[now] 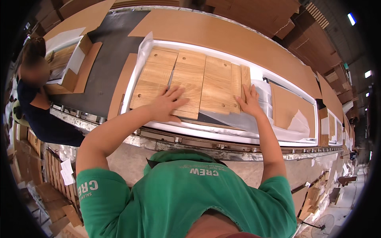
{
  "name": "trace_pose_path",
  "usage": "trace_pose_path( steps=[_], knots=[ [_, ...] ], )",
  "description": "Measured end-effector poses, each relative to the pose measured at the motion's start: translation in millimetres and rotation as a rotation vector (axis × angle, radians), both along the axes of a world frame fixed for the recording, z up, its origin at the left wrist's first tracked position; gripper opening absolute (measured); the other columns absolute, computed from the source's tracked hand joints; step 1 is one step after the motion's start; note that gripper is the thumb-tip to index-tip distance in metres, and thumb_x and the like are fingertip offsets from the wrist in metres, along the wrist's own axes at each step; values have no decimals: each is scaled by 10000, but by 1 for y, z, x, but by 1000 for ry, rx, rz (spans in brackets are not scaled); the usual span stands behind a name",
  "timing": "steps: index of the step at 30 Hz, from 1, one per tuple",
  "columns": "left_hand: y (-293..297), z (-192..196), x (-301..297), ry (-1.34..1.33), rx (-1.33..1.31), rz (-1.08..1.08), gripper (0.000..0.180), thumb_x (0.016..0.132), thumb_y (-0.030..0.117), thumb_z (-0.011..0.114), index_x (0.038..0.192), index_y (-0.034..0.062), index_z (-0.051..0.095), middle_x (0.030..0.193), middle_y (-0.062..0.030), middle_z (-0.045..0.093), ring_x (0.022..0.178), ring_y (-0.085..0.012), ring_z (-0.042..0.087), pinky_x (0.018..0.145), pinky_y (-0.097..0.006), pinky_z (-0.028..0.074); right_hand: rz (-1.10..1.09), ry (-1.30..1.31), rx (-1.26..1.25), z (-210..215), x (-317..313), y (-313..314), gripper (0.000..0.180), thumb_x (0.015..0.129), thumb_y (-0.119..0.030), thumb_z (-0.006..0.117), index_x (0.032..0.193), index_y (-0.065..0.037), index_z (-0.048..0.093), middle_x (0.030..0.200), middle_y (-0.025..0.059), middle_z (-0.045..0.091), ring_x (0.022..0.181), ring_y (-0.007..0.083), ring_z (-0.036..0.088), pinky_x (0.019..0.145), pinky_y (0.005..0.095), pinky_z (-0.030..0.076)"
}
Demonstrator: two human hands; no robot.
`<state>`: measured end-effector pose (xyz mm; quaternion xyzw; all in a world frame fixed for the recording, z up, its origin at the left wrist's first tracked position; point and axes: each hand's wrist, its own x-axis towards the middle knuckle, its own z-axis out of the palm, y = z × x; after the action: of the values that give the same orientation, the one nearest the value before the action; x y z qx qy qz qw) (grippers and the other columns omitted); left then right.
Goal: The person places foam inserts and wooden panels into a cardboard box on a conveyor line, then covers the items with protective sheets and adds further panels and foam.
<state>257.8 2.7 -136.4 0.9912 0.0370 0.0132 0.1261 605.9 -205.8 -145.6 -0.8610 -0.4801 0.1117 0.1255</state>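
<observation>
Light oak-coloured wooden boards [217, 81] with small round holes lie side by side in a long carton lined with white foam [289, 82]. My left hand [168, 105] rests spread and flat on the wide boards at the left, across the gap between two of them. At the right end of the row, my right hand [250, 101] touches the narrow wooden strips [245, 75], its fingers stretched and its thumb apart. Beside it are clear plastic wrap [264, 95] and a brown cardboard piece [285, 103]. A white foam sheet [299, 125] lies crumpled over that cardboard. What lies under the boards is mostly hidden.
The carton sits on a conveyor with a dark belt [115, 43] and a metal roller edge [178, 139] nearest me. Large cardboard flaps [222, 33] spread along the far side. Another person [43, 107] stands at the left beside another open carton [69, 77]. More cartons continue to the right.
</observation>
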Motion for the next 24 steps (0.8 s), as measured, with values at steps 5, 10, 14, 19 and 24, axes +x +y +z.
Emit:
trace_pose_path(
  steps=[5, 10, 14, 19, 24],
  knots=[
    [8, 2, -25, 41, 230, 83, 739, 857, 641, 387, 1435, 198, 263, 1501, -157, 155, 1388, -349, 118, 1061, -617, 82, 119, 50, -129, 26, -42, -5, 982, 620, -498, 782, 1420, -192, 302, 1488, 268, 19, 1350, 485, -5, 1094, 509, 180],
    [16, -6, -19, -44, 204, 31, 750, 830, 608, 491, 1412, 171, 309, 1487, -176, 174, 1376, -368, 145, 1069, -596, 98, 110, 55, -77, 21, -42, -4, 1116, 495, -582, 817, 1407, -159, 333, 1482, 275, 48, 1341, 508, -29, 1084, 552, 167],
    [22, 13, -22, -91, -26, 56, 841, 699, 506, 709, 1383, 158, 365, 1478, -193, 191, 1371, -382, 153, 1091, -536, 124, 122, -17, -79, 22, -37, -8, 1106, 480, -559, 829, 1398, -165, 355, 1480, 273, 66, 1351, 488, 4, 1092, 528, 181],
    [38, 26, -54, 12, 170, 65, 822, 698, 578, 659, 1354, 154, 403, 1443, -169, 288, 1337, -395, 236, 1063, -571, 176, 90, 61, 10, 15, -35, -17, 1063, 472, -510, 847, 1375, -172, 399, 1482, 252, 112, 1357, 460, 56, 1096, 502, 198],
    [34, 18, -45, -44, 242, 83, 824, 723, 637, 601, 1365, 167, 388, 1431, -136, 325, 1319, -399, 271, 1044, -602, 190, 74, 71, -42, 25, -45, -15, 997, 512, -524, 827, 1357, -174, 430, 1479, 237, 158, 1366, 444, 54, 1098, 483, 207]
  ],
)
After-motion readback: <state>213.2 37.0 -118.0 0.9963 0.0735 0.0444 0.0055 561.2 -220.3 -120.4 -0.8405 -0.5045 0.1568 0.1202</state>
